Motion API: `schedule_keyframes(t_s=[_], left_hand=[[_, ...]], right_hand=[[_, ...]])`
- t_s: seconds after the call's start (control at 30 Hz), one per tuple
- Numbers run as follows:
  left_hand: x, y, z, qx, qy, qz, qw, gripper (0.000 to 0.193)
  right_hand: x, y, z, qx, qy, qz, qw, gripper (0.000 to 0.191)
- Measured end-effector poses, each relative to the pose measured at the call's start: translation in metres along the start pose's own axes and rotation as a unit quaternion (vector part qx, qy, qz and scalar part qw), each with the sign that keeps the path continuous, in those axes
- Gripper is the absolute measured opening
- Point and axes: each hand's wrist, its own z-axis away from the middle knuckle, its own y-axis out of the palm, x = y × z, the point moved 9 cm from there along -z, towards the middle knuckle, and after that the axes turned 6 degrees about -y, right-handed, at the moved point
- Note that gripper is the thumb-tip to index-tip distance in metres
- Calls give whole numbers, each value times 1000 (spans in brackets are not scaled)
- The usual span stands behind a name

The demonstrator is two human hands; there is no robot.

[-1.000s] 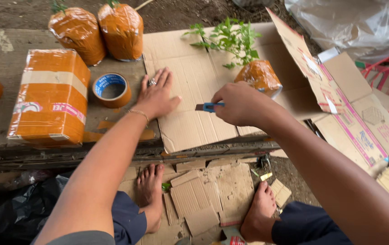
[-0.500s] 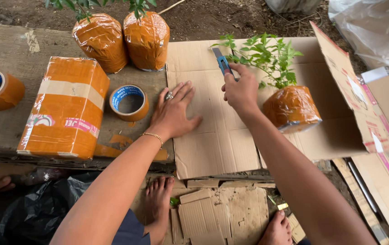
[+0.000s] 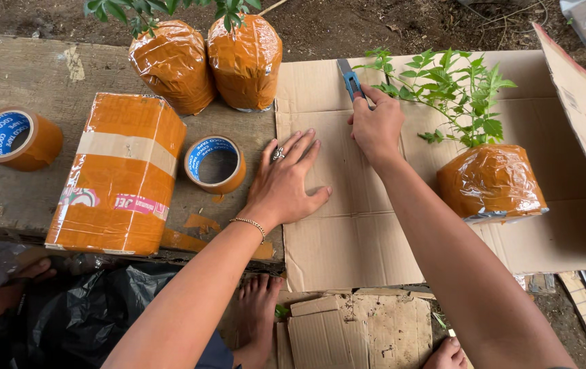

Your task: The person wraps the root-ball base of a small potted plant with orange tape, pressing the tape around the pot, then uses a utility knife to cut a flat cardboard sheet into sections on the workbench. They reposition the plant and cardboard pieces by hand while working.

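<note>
The right hand closes its grip around a blue-handled utility knife, whose blade tip sits on the flattened cardboard sheet near its far edge. The left hand holds nothing: it lies flat, fingers spread wide, pressing the same cardboard just beside its left border. A ring shows on one finger and a thin bracelet circles the wrist.

To the right of the knife hand, a leafy green seedling rises from a root ball wrapped in orange tape, which stands on the cardboard. Just left of the flat hand lies an orange tape roll with a blue-and-white inner label, resting on its side face. Beside it stands a rectangular box wrapped in orange tape, crossed by a pale beige band and carrying a small white, pink and red label near its lower end. A second orange tape roll with a blue round label sits well apart at the far left. At the back, two more plants in orange-taped bundles stand touching each other.

Everything rests on a worn wooden tabletop outdoors, with bare dark soil beyond it. A printed cardboard flap rises at the right. Below the near edge, bare feet, cardboard scraps and a black plastic bag lie on the ground.
</note>
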Motion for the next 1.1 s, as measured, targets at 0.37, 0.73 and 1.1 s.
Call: schedule_keyframes(t_s=[0.37,0.73,1.1], left_hand=[[0,-1,-1,-2,3,-10,1000,87],[1,4,0,19,-6,-15,1000,89],[3,3,2,12,-9,0,1000,85]], right_hand=[[-7,9,-9,10,16,26,999,36],[41,11,-46,107,-170,297,934,28],[79,64,-117,288,-144,549,772,20]])
